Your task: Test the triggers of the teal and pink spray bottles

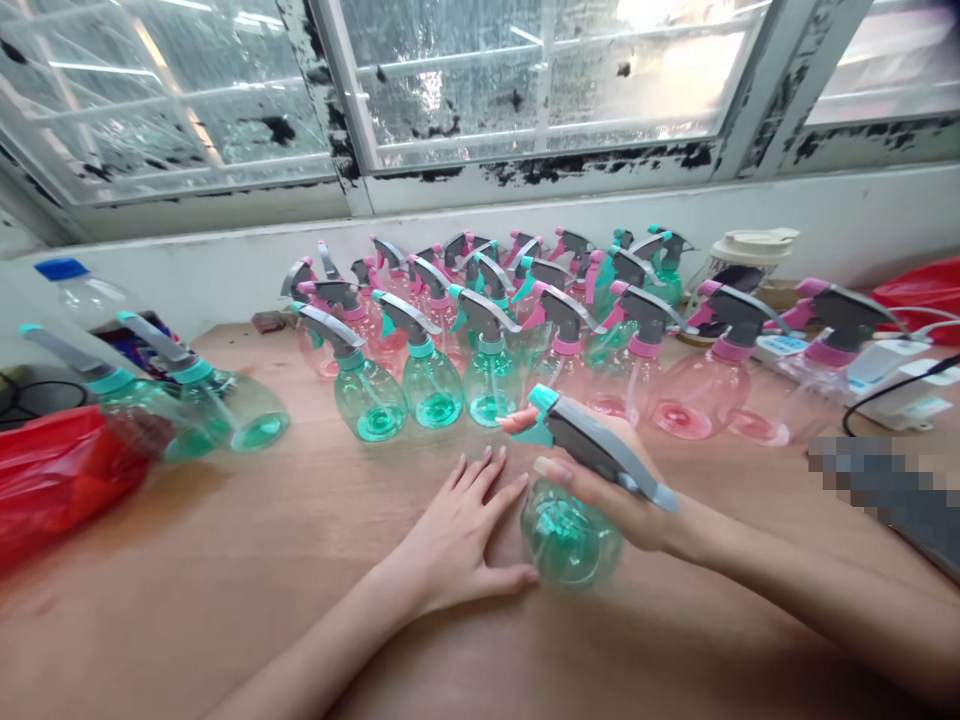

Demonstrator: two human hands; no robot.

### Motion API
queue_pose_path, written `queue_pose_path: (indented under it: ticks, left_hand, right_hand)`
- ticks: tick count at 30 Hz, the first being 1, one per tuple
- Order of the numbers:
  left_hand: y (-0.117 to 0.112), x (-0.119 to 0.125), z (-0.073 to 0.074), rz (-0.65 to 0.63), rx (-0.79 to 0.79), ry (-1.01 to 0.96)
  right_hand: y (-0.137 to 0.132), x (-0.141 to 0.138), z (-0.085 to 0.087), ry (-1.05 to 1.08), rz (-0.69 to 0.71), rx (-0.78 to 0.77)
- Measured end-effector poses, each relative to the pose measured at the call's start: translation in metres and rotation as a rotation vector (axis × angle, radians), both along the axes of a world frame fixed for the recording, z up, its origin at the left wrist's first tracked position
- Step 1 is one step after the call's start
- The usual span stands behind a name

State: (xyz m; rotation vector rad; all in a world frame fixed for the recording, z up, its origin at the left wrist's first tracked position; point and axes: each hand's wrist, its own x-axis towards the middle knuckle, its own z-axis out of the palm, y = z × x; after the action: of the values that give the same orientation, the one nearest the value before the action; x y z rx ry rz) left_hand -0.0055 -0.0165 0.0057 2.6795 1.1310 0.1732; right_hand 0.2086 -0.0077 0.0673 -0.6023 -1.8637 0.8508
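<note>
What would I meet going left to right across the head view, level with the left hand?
Red plastic bag → left hand, resting with fingers spread → green trigger spray bottle, held in the right hand → dark pixelated object at the right edge.

The right hand [634, 505] grips a green trigger spray bottle [570, 550] around its neck, over the middle of the counter [352, 520]. The left hand [465, 535] lies spread on the counter, its thumb just beside the bottle's base. Pink and green spray bottles [491, 385] stand in rows toward the far edge. A red plastic bag [64, 490] sits toward the left edge, a lidded cup [750, 250] near the far right corner.
</note>
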Motion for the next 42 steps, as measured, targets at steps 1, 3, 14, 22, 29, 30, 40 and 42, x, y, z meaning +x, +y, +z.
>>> queue_pose_path:
  ticks: [1, 3, 14, 22, 29, 30, 40, 42]
  left_hand:
    - [-0.0002, -0.0001, 0.0000, 0.002, -0.002, 0.002]
    - [-0.0005, 0.0000, -0.0001, 0.006, -0.007, 0.012]
    - [-0.0005, 0.0031, 0.0059, 0.004, 0.007, 0.024]
    - [-0.0007, 0.0033, 0.0058, -0.001, 0.018, 0.021]
    - [-0.0014, 0.0025, 0.0030, 0.000, 0.028, 0.023]
    - [-0.0015, 0.0026, 0.0033, -0.001, 0.028, 0.023]
    - [-0.0009, 0.0010, 0.0004, -0.002, 0.030, -0.009]
    - [-0.0008, 0.0008, -0.0002, 0.000, 0.029, -0.008]
  right_hand:
    - [0.0000, 0.0002, 0.0002, 0.005, 0.009, -0.004]
    - [0.0005, 0.0009, 0.0001, -0.002, 0.012, -0.014]
    - [0.0000, 0.0011, 0.0033, -0.089, -0.053, 0.030]
    - [0.0001, -0.0019, 0.0019, -0.016, -0.033, -0.088]
    - [-0.0016, -0.0002, 0.0023, -0.036, -0.038, -0.082]
    - [-0.0018, -0.0001, 0.0028, -0.038, -0.039, -0.082]
    - [-0.0017, -0.0002, 0.0011, -0.042, -0.041, -0.102]
    - [-0.0015, 0.0000, 0.0006, -0.040, -0.037, -0.110]
